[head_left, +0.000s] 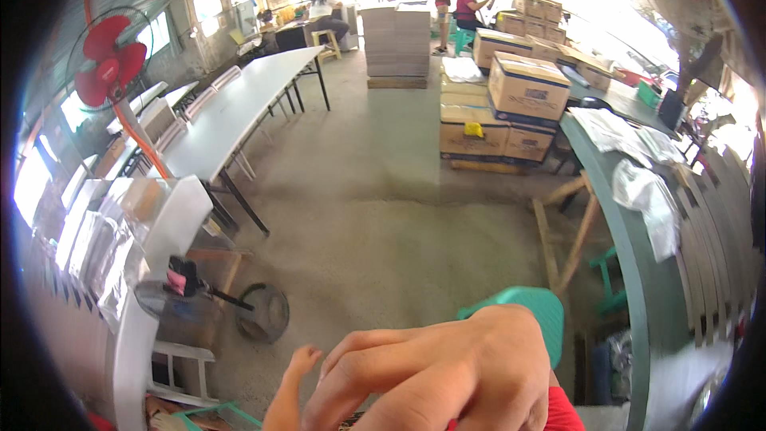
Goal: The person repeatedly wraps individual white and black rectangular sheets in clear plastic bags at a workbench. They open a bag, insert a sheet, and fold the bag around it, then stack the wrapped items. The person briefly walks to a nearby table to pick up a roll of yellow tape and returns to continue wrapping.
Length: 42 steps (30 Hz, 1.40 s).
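The right hand (447,375) looms close under the camera, fingers (359,367) curled shut on nothing visible, just above the green plastic stool (531,307) — the left hand (291,387) half open beside it — so lower slowly.

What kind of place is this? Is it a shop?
It looks more like a packing workshop or small warehouse. There are stacked cardboard boxes, a tall pile of flat cardboard sheets on a pallet, and long white work tables on a bare concrete floor.
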Motion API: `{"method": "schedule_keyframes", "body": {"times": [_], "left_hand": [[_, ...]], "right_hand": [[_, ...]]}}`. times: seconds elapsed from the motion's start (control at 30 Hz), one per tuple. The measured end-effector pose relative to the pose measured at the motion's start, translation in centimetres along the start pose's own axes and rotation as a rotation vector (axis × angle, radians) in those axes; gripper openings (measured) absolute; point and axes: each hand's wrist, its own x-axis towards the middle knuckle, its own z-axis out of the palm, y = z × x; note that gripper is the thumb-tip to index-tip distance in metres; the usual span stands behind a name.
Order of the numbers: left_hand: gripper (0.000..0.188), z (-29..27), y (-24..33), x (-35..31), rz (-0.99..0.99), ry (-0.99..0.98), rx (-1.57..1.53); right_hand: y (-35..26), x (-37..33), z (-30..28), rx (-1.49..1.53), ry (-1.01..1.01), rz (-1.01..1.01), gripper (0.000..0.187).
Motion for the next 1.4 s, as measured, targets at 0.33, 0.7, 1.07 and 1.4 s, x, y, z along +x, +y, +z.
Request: {"method": "schedule_keyframes", "body": {"times": [0.33,0.7,1.07,1.4], "left_hand": [[0.036,-6.3,-6.3,12.0,-1.017,-0.094,-0.08],[0.035,-23.5,19.6,74.7,-0.546,0.235,-0.346],[0.029,-36.4,34.9,118.3,0.071,0.022,-0.123],[0.03,-50.1,36.3,140.2,-0.697,-0.252,0.035]], "right_hand": [[7.6,6.7,-39.9,0.094,-0.13,0.13,0.025],[15.4,12.2,-82.2,0.218,0.018,0.53,0.042],[24.2,20.2,-129.7,0.14,-0.039,0.528,0.02],[35.3,23.2,-173.8,-0.047,0.354,1.125,0.028]]}}
